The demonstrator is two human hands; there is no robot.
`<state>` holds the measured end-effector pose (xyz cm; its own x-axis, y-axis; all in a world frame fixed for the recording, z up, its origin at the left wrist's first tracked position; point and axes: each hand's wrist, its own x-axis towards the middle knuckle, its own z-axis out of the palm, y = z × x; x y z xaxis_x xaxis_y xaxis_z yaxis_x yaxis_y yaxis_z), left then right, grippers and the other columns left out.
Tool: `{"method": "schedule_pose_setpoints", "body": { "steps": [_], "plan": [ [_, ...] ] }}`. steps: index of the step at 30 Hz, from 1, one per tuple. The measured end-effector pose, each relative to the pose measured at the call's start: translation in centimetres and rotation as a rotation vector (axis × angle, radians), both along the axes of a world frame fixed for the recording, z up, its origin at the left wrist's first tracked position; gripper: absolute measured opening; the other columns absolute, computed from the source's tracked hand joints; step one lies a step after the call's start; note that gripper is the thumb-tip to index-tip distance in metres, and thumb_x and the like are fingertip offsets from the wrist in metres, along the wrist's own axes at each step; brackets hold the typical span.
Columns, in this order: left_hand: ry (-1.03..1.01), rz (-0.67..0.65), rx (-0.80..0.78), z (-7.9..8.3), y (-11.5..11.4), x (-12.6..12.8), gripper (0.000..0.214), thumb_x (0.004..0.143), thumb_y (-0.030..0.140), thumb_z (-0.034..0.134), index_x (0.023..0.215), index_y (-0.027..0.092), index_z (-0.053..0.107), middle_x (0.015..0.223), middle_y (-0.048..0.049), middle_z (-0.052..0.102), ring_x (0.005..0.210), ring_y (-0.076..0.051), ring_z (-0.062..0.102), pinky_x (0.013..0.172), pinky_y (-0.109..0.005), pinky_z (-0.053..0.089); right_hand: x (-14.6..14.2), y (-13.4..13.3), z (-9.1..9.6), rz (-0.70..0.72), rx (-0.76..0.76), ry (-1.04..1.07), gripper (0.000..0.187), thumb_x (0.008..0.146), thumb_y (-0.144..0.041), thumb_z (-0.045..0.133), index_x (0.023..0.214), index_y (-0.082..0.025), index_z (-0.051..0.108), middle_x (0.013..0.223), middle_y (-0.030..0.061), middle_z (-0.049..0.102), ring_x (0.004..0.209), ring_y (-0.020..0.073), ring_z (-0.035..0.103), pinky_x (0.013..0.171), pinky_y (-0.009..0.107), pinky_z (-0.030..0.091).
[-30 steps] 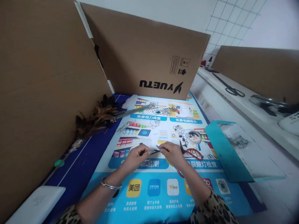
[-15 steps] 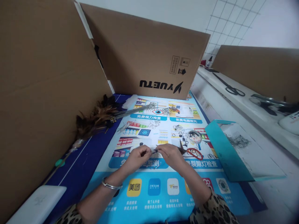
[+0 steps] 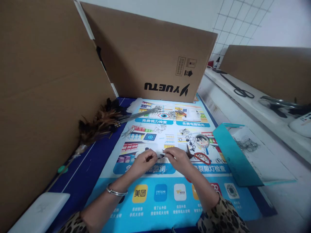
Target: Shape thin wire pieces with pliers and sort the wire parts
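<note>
Over the printed sheet (image 3: 136,220), my left hand (image 3: 145,160) and my right hand (image 3: 177,158) work close together with fingertips pinched. Between them sits a small, thin dark piece (image 3: 160,157), too small to name. My left fingers are closed on its near end; my right fingers are closed at its other side. Thin loose wires (image 3: 157,169) lie under the hands. Just right of my right hand lie scissors with red handles (image 3: 202,158), their blades partly hidden behind the hand. Small dark rings and bits (image 3: 186,133) lie beyond it, beside a round cartoon-face disc (image 3: 202,141).
A bundle of brown feathers (image 3: 97,119) with long thin wires (image 3: 142,114) lies left. On the right, a teal open box (image 3: 238,158) holds tangled wire (image 3: 247,145). Cardboard panels (image 3: 145,48) wall the back and left. Black scissors (image 3: 244,93) rest on a ledge.
My right fingertips have shifted slightly up and right around the dark piece. My left hand stays almost still. The whole view has moved a little.
</note>
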<state>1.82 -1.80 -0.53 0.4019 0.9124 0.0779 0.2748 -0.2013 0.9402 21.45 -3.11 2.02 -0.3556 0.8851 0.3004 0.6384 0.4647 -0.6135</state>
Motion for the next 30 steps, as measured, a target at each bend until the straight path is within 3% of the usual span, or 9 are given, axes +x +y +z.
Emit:
{"method": "schedule_pose_setpoints", "body": {
  "steps": [7, 13, 19, 30],
  "plan": [
    [-0.169, -0.074, -0.231, 0.2, -0.3, 0.2, 0.015, 0.08, 0.031, 0.047, 0.077, 0.016, 0.049, 0.063, 0.0033, 0.045, 0.052, -0.008, 0.038, 0.048, -0.018, 0.03, -0.2, -0.1, 0.3, 0.004, -0.023, 0.032, 0.02, 0.084, -0.019, 0.045, 0.097, -0.023, 0.06, 0.093, 0.0026, 0.064, 0.088, 0.0162, 0.057, 0.078, 0.028, 0.044],
    [-0.144, -0.155, -0.238, 1.1, -0.6, 0.4, 0.019, 0.079, 0.031, 0.048, 0.088, 0.016, 0.054, 0.066, 0.0027, 0.045, 0.054, -0.009, 0.037, 0.049, -0.019, 0.031, -0.4, -0.3, 0.7, 0.039, -0.053, 0.008, 0.02, 0.085, -0.019, 0.044, 0.095, -0.024, 0.06, 0.09, 0.0023, 0.064, 0.085, 0.0156, 0.058, 0.076, 0.026, 0.043],
    [-0.113, -0.201, -0.25, 0.7, -0.6, 0.3, 0.028, 0.08, 0.037, 0.047, 0.095, 0.016, 0.058, 0.064, 0.0022, 0.046, 0.055, -0.01, 0.039, 0.049, -0.019, 0.032, -0.4, -0.2, 0.7, 0.048, -0.071, 0.001, 0.019, 0.084, -0.018, 0.044, 0.093, -0.022, 0.06, 0.088, 0.0018, 0.064, 0.083, 0.0148, 0.057, 0.074, 0.025, 0.042],
    [-0.072, -0.194, -0.23, 0.3, -0.4, 0.1, 0.032, 0.08, 0.039, 0.048, 0.088, 0.012, 0.063, 0.067, -0.0017, 0.054, 0.058, -0.011, 0.044, 0.052, -0.021, 0.034, -1.0, -0.5, 1.1, 0.031, -0.096, 0.06, 0.015, 0.082, -0.019, 0.047, 0.086, -0.022, 0.062, 0.082, 0.0, 0.064, 0.075, 0.0125, 0.057, 0.068, 0.022, 0.042]
  ]
}}
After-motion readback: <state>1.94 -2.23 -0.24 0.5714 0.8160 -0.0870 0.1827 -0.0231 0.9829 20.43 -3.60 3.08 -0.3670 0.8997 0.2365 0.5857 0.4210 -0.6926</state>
